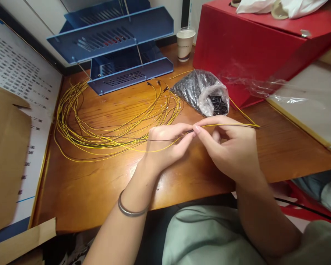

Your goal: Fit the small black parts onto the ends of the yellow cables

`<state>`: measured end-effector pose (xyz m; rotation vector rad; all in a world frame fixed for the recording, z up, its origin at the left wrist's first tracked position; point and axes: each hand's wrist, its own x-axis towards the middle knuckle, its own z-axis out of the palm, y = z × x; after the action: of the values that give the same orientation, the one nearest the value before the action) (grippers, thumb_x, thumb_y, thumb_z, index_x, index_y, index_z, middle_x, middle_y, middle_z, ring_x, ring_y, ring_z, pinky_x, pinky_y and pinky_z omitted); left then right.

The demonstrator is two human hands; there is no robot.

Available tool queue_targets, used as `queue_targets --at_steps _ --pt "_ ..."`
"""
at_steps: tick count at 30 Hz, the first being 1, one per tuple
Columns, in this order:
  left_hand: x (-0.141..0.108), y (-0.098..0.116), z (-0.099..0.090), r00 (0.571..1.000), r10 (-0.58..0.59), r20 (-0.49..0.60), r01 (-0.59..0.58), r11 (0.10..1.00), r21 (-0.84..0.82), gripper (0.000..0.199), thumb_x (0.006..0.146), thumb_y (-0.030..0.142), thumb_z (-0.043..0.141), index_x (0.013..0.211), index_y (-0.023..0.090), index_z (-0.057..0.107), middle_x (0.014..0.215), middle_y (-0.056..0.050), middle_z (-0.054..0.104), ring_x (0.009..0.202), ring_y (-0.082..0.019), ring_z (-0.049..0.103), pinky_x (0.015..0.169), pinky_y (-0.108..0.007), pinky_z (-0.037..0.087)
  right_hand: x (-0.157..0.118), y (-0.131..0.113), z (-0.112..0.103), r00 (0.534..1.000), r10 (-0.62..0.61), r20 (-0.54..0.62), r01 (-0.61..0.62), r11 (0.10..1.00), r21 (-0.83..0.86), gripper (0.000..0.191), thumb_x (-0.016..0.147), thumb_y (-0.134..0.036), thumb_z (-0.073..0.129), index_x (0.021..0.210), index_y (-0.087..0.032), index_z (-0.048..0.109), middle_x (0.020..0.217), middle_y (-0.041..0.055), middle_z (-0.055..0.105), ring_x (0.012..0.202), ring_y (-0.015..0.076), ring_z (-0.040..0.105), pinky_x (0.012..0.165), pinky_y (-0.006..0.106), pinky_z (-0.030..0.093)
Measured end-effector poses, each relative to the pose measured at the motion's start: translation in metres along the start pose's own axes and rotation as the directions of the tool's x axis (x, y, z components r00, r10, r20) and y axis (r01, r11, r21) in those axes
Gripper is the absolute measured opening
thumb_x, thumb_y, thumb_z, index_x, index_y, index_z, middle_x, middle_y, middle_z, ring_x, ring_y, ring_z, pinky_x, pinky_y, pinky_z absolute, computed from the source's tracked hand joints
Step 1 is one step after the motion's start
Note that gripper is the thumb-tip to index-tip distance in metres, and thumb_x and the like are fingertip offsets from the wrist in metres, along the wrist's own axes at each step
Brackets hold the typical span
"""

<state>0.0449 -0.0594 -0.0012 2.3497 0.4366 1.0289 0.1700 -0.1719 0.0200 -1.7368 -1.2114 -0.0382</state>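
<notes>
Above the front part of the table, my left hand (168, 141) and my right hand (228, 147) meet fingertip to fingertip. Both pinch a pair of thin wires (226, 125), one yellow and one black. A small dark piece shows at the pinch, too small to name. From my right fingers the wire ends stick out to the right. Leftward, the wires run over my left hand toward a big loose coil of yellow and black wires (68, 136). Beyond my hands lies a clear plastic bag (191, 90), its mouth open on small black parts (217, 105).
A blue tiered file tray (129, 79) stands at the back of the wooden table (105, 187). Right of it are a paper cup (185, 46) and a large red box (245, 51). Brown cardboard (8, 158) and a printed board (16, 70) border the left side.
</notes>
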Motion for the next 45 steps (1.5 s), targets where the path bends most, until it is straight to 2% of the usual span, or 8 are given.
queue_targets --at_steps 4,15,25,30,33,45 --pt "0.0004 0.0001 0.0004 1.0 -0.001 -0.016 0.001 1.0 -0.008 0.011 0.089 0.025 0.069 0.093 0.02 0.078 0.086 0.0 0.081 0.07 -0.011 0.074 0.067 -0.019 0.053 -0.001 -0.0012 -0.0004 1.0 0.015 -0.018 -0.015 1.0 -0.004 0.005 0.086 -0.024 0.071 0.088 -0.021 0.075 0.051 -0.0072 0.049 0.041 0.0085 0.039 0.05 0.027 0.037" --pt "0.0008 0.0011 -0.0007 1.0 -0.015 -0.014 0.015 1.0 -0.015 0.011 0.09 0.027 0.07 0.094 0.021 0.079 0.087 0.0 0.081 0.07 -0.011 0.074 0.068 -0.019 0.053 -0.0012 0.0005 0.0 0.999 0.027 -0.025 -0.027 0.999 -0.033 0.006 0.086 -0.024 0.07 0.09 -0.021 0.074 0.048 -0.0083 0.044 0.04 0.0086 0.036 0.05 0.027 0.035" --pt "0.001 0.0002 -0.0007 1.0 -0.002 -0.012 0.002 1.0 -0.004 0.012 0.091 0.027 0.069 0.093 0.021 0.079 0.088 -0.001 0.081 0.07 -0.011 0.074 0.068 -0.018 0.052 -0.0011 0.0014 -0.0002 1.0 0.009 -0.013 -0.009 0.999 -0.037 0.006 0.087 -0.025 0.07 0.088 -0.021 0.074 0.048 -0.0076 0.045 0.04 0.0085 0.037 0.049 0.027 0.035" --pt "0.0013 0.002 -0.0017 0.999 -0.037 0.005 0.037 0.999 -0.014 0.012 0.09 0.027 0.07 0.094 0.02 0.079 0.089 0.0 0.081 0.071 -0.011 0.074 0.069 -0.018 0.053 -0.0016 0.0018 0.0006 0.999 -0.012 -0.044 0.008 0.996 -0.084 0.01 0.087 -0.025 0.071 0.096 -0.022 0.073 0.048 -0.008 0.046 0.04 0.0092 0.039 0.05 0.028 0.036" --pt "0.0015 0.0023 -0.0019 0.999 -0.047 0.011 0.047 0.999 -0.021 0.012 0.091 0.028 0.07 0.095 0.02 0.078 0.089 0.0 0.081 0.073 -0.011 0.074 0.07 -0.018 0.053 -0.002 0.0027 0.0006 0.998 -0.017 -0.053 0.011 0.994 -0.108 0.007 0.087 -0.026 0.071 0.093 -0.023 0.073 0.048 -0.0075 0.046 0.04 0.0097 0.039 0.05 0.028 0.036" --pt "0.0001 -0.0023 -0.003 0.999 0.01 -0.031 -0.009 1.0 0.03 0.011 0.09 0.026 0.071 0.093 0.018 0.078 0.086 0.0 0.081 0.07 -0.011 0.075 0.069 -0.018 0.054 -0.0018 0.0039 -0.0005 0.998 -0.06 -0.026 0.057 0.994 -0.093 0.006 0.088 -0.022 0.068 0.09 -0.02 0.074 0.054 -0.0063 0.053 0.041 0.0079 0.041 0.049 0.027 0.036"
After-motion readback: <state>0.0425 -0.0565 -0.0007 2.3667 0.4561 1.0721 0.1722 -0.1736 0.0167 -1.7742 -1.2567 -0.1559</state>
